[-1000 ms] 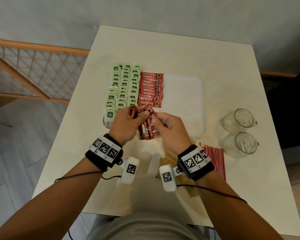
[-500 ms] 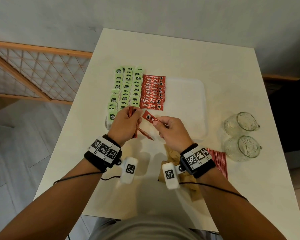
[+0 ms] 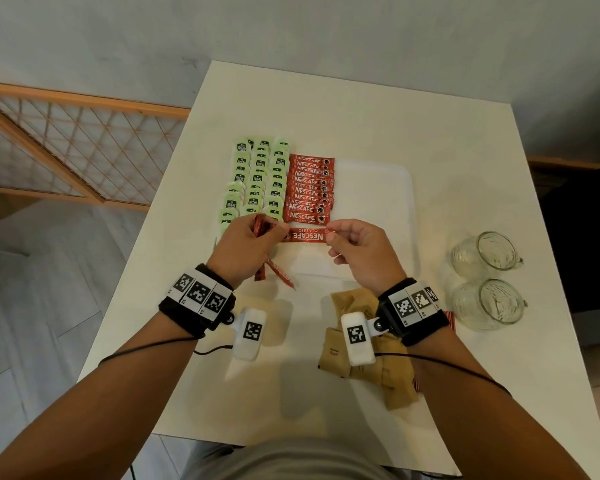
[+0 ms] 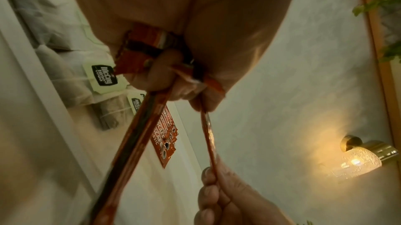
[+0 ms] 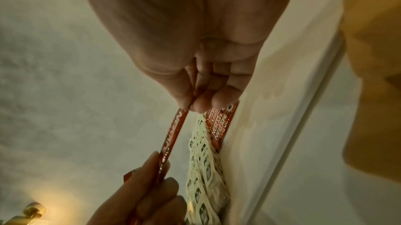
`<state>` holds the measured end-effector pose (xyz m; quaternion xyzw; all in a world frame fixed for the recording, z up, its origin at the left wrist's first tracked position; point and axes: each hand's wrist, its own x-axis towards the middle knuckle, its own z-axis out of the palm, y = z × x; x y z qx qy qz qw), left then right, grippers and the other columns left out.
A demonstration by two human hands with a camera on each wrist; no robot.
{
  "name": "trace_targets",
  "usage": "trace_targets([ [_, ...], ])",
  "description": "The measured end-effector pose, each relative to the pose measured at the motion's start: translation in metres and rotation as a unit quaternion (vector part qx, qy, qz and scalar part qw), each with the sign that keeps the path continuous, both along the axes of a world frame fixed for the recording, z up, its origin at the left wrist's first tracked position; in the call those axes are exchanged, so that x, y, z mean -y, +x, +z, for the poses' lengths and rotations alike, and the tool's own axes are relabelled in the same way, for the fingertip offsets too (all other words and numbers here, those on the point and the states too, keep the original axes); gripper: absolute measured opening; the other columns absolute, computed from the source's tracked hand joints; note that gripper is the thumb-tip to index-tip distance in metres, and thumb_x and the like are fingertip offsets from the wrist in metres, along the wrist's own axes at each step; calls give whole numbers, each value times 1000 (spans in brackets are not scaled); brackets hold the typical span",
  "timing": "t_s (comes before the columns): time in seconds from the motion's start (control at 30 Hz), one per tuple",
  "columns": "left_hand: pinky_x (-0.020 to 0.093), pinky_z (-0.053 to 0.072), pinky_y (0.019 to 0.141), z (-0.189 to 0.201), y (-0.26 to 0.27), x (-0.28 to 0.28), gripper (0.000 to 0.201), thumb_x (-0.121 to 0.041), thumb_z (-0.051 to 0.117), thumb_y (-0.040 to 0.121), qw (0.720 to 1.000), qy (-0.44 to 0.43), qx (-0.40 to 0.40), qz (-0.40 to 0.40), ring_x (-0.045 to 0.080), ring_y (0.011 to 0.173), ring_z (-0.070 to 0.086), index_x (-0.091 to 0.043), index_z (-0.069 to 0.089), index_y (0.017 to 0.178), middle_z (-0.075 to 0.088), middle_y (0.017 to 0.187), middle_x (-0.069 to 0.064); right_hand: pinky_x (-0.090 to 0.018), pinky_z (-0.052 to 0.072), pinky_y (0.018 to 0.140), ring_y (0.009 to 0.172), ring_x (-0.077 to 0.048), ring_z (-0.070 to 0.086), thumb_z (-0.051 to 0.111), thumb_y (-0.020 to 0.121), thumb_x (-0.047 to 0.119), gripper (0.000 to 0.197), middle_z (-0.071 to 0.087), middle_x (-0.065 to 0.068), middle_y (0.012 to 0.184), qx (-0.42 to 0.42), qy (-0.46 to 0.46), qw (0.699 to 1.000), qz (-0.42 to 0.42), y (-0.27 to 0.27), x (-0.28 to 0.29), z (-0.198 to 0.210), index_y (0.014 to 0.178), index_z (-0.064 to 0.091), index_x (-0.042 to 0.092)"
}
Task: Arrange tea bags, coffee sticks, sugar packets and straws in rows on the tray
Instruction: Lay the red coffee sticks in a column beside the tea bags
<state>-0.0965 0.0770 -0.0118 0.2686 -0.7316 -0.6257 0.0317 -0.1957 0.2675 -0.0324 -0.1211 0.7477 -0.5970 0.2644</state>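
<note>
A white tray (image 3: 392, 199) holds three columns of green tea bags (image 3: 257, 181) on its left and a column of red coffee sticks (image 3: 309, 188) beside them. Just in front of that column, one red coffee stick (image 3: 307, 235) is stretched sideways between both hands. My right hand (image 3: 329, 237) pinches its right end, and my left hand (image 3: 284, 233) pinches its left end. The left hand also grips a bundle of coffee sticks (image 3: 261, 226) whose ends stick out below the palm. In the left wrist view the single coffee stick (image 4: 208, 136) runs edge-on to the other hand's fingertips (image 4: 208, 175).
Brown sugar packets (image 3: 368, 362) lie in a loose pile on the table under my right wrist. Red straws (image 3: 450, 318) peek out beside that wrist. Two empty glass mugs (image 3: 485, 275) stand at the right. The tray's right half is bare.
My right hand pulled one coffee stick out of the left hand's bundle and turned it level. Both hands moved forward to the near end of the coffee stick column.
</note>
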Motion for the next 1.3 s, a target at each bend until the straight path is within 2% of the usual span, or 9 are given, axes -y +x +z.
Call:
trace_targets([
  [0.1,20,42,56,-2,1,-1,14,-23,71,91,994,-45,24,-96,5,53,51,-11,73,82,67,65,-4,-28,56,68,74,-10,68,61,99,4,18,72,-4,90,7,-29,999,-21,-7,2,2,112,68,14],
  [0.23,10,37,53,0,2,-11,12,-19,72,90,981,-80,28,-173,-2,47,49,-10,75,83,63,58,-14,-27,60,70,79,-11,69,64,97,6,18,73,0,90,7,-46,999,14,-2,10,7,113,68,15],
  [0.33,13,36,50,1,1,-15,17,-23,72,90,983,-81,22,-162,1,44,43,-7,72,82,54,51,-13,-34,62,77,81,-14,73,67,96,8,16,77,1,87,14,-40,998,41,8,15,6,102,72,21],
  [0.47,23,36,49,2,-2,-13,32,-30,73,90,989,-59,4,-133,12,49,39,-1,65,80,48,57,2,-35,61,76,73,-18,70,70,95,13,8,77,-7,83,5,-17,999,42,12,18,5,98,77,13],
  [0.67,21,37,43,6,-5,-6,15,-15,69,93,998,63,-19,8,8,40,41,-9,62,81,52,49,-8,-32,60,72,78,-16,73,68,97,20,8,78,-2,89,32,25,993,113,16,10,3,102,72,17],
  [0.87,21,33,40,-2,-4,0,16,-19,71,92,991,114,-33,58,13,41,41,-12,58,85,47,56,3,-32,59,75,80,-16,74,68,96,17,5,77,0,90,50,27,988,143,16,8,5,99,71,20],
  [0.97,22,33,40,-4,-4,0,16,-19,70,93,990,126,-31,62,14,43,38,-9,59,89,45,58,5,-32,58,73,78,-15,74,67,97,16,6,77,-1,88,30,34,992,119,11,10,4,99,73,17],
  [1.17,22,36,45,-10,-1,2,19,-18,69,94,994,102,2,46,9,42,41,-15,61,76,46,54,-2,-28,59,68,74,-13,68,61,100,10,17,71,-6,94,1,24,997,70,-14,9,3,103,71,24],
  [1.3,26,32,50,-14,-1,9,15,-23,68,93,992,111,20,64,14,49,41,-19,67,79,47,57,-3,-21,56,62,67,-9,63,65,98,9,13,72,-6,89,-15,65,998,12,-31,9,-3,108,72,12],
])
